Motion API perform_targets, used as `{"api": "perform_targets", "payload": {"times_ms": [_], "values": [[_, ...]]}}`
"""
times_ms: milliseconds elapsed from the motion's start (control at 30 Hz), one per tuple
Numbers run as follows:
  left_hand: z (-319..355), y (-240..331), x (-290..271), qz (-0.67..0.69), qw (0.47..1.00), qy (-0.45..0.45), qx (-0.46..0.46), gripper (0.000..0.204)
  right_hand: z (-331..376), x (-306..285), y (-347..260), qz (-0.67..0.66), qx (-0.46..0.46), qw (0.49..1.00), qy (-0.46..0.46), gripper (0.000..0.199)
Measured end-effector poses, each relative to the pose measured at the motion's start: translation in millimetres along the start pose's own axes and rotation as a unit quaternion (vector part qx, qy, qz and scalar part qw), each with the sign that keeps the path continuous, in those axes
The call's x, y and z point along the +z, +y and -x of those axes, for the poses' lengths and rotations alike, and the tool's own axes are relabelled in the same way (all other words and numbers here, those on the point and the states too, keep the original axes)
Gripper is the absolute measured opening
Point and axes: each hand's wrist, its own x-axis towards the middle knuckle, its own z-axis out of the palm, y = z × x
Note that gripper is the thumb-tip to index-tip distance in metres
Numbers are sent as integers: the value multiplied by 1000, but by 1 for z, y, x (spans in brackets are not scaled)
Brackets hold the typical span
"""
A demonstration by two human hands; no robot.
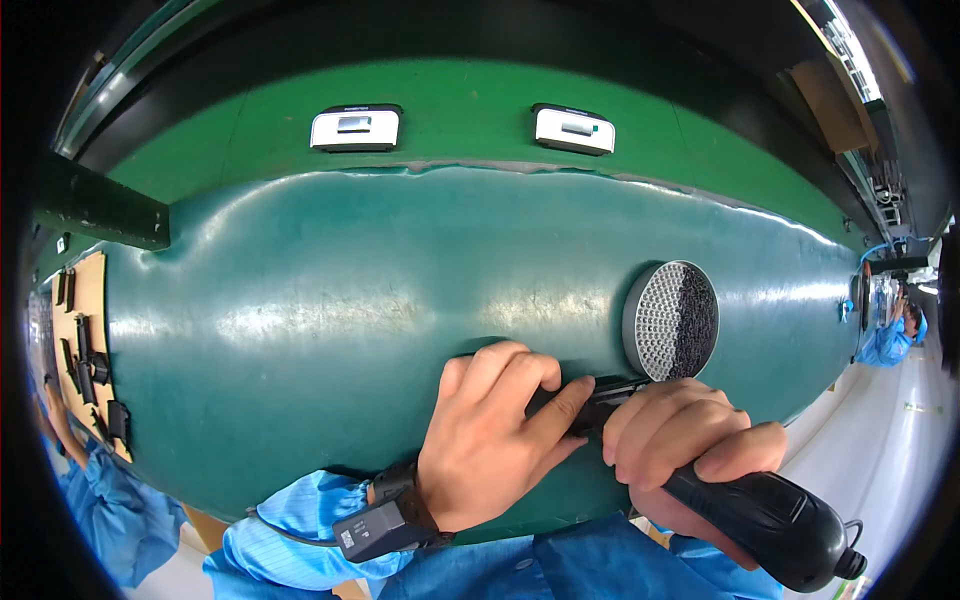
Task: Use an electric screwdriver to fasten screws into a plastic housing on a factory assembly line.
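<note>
My right hand (685, 440) is wrapped round a black corded electric screwdriver (775, 520), its back end pointing to the lower right. My left hand (500, 430) is closed on a black plastic part (595, 405), thumb and fingers along its side. The two hands are close together over the near side of the bench, and the screwdriver's tip is hidden by my fingers. Just beyond my right hand stands a round grey tray (632, 325) with rows of small holes. Tiny dark pieces that look like screws (697, 320) cover its right half.
The bench has a green mat (360, 250). Two white-and-black devices (355, 130) (573, 130) stand along the far strip. At the left, a tan board (90, 285) carries several black parts beside a co-worker's blue sleeve (115, 510). Another person (885, 342) is at the far right.
</note>
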Motion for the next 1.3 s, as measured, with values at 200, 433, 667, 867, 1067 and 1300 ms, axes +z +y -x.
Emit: {"api": "perform_targets", "payload": {"times_ms": [200,433,667,867,1067,1300], "values": [[-2,3,-2,-14,1000,-7,5,56,6,-4,10,-87,-25,996,19,78],[6,3,-2,-40,999,-18,10,57,-8,-29,-15,-182,-42,976,111,81],[-3,16,-2,-75,996,-31,21,55,-37,-192,-23,-10,-63,895,441,79],[-2,9,8,-53,996,-24,61,34,-22,-288,13,-199,11,793,575,76],[9,4,3,-11,992,46,119,27,-21,-273,21,-146,26,802,578,70],[5,8,-13,-24,984,75,157,34,-25,-274,21,-149,35,804,575,69]]}}
